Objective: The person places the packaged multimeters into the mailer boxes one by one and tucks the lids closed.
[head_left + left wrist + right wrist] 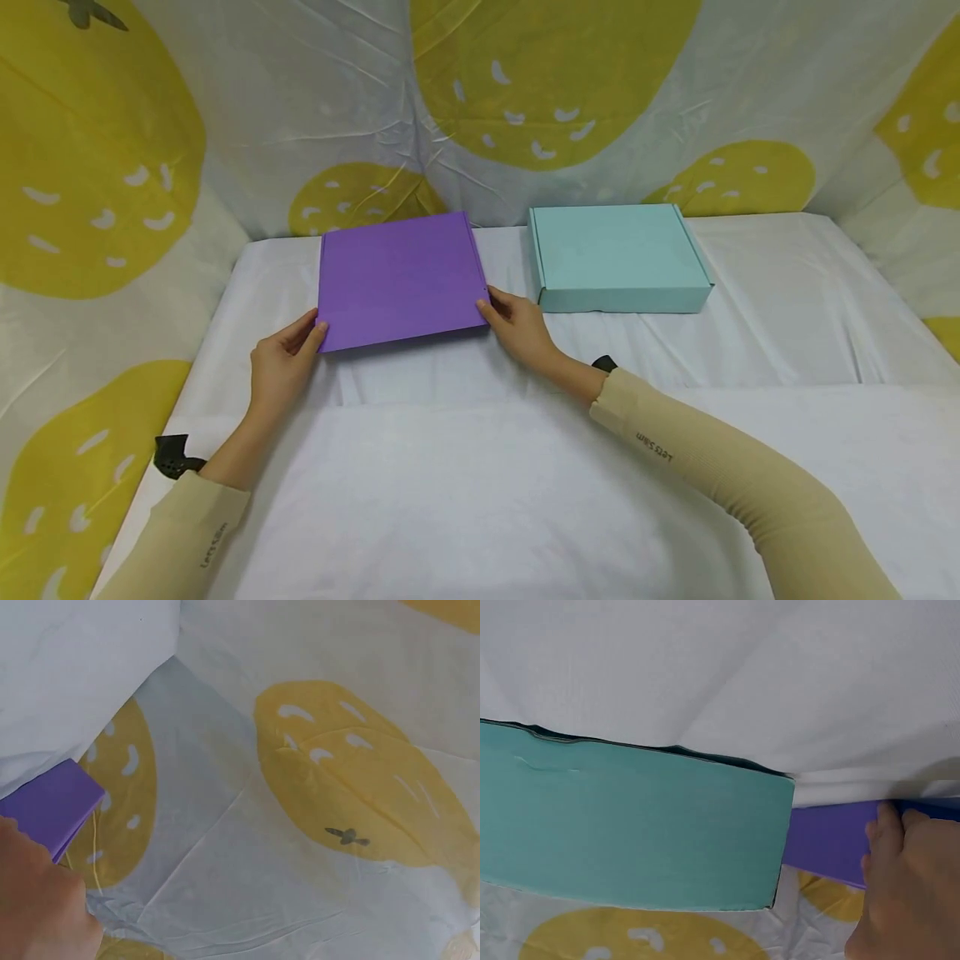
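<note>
A flat purple box (401, 279) lies at the back left of the white-covered table, its near edge casting a shadow on the cloth. My left hand (283, 362) pinches its near left corner, thumb on top and fingers at the side. At the near right corner my right hand (521, 329) grips the same box in a like way. The left wrist view shows one purple corner of the box (56, 802) beside the left hand (41, 900). In the right wrist view, the right hand (915, 877) covers part of the purple side (829, 840).
Just right of the right hand stands a closed, light teal box (618, 250). White cloth covers the table (450, 492). Behind and at both sides hangs a white curtain (315, 92) with large yellow fruit prints.
</note>
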